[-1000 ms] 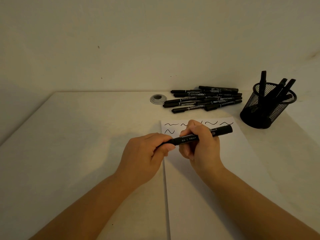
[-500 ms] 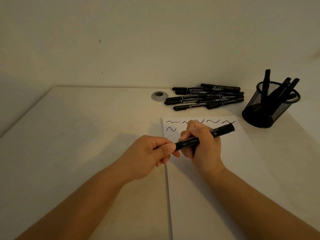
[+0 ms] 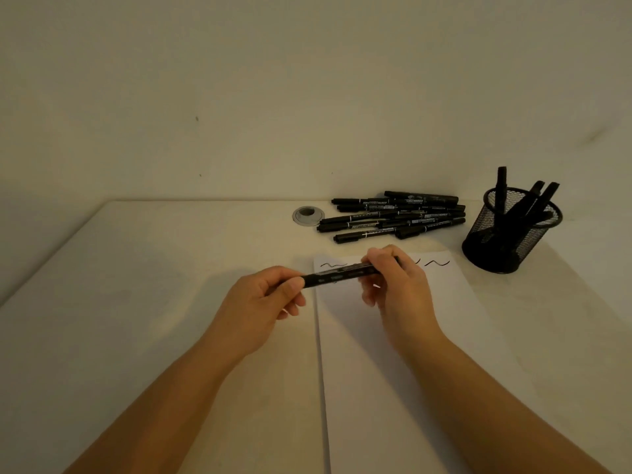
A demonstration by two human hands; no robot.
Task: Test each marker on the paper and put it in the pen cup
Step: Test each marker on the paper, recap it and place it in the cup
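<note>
so the marker (image 3: 337, 276) is a slim black plastic stick with little pale label patches along the barrel, a bit motion-blurred, and it sits almost level just above the top left corner of the paper (image 3: 410, 371) with both hands on it. the left hand (image 3: 263, 307) has its fingers curled shut around the left end, thumb pressed on top, knuckles facing the camera. the right hand (image 3: 396, 285) pinches the other end with fingertips bunched and the wrist bent down toward the sheet — can't tell if a cap is on or off under those fingers, they hide it. both forearms come up from the bottom corners and angle inward. the paper is a plain smooth white sheet, flat on the table (image 3: 136, 302), with thin black wavy squiggles (image 3: 437, 263) along its top edge, some covered by the right hand. the table is a matte cream surface with a round grey cable grommet (image 3: 308, 215) set in it near the back wall. just right of the grommet there's a loose pile of markers (image 3: 393, 217), all the same long black tubes with white print, lying roughly parallel. over on the right stands the pen cup (image 3: 509, 234) — black wire mesh, round, see-through — with a few black markers leaning inside it, tips sticking above the rim.
</note>
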